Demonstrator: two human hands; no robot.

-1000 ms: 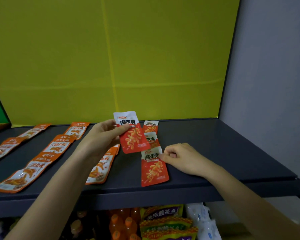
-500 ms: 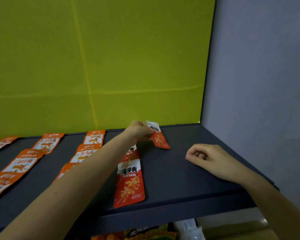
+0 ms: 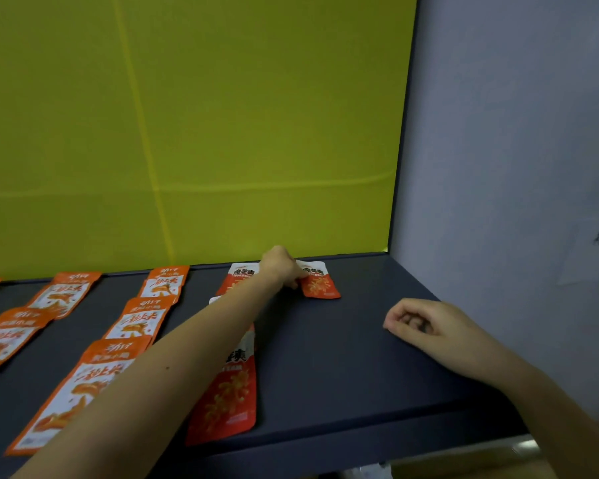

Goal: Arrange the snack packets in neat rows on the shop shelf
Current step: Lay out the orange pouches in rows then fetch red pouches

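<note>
My left hand point(image 3: 280, 267) reaches to the back of the dark shelf point(image 3: 353, 368) and pinches the left edge of a red and white snack packet point(image 3: 319, 284), which lies flat there. Left of it a row of the same red packets runs toward me, from the back one point(image 3: 237, 279) to the front one point(image 3: 229, 399), partly hidden under my left forearm. Orange and white packets point(image 3: 132, 323) lie in rows further left. My right hand point(image 3: 426, 323) rests on the shelf at the right, fingers curled, holding nothing.
A yellow back panel point(image 3: 222, 133) closes the shelf behind. A grey side wall point(image 3: 498, 167) bounds it on the right. The shelf's front edge point(image 3: 360, 444) runs along the bottom. Bare shelf surface lies between the red row and my right hand.
My left hand carried the red packet from mid-air to the back of the shelf and laid it flat right of the red row. My right hand let go of the front packet and shifted right.
</note>
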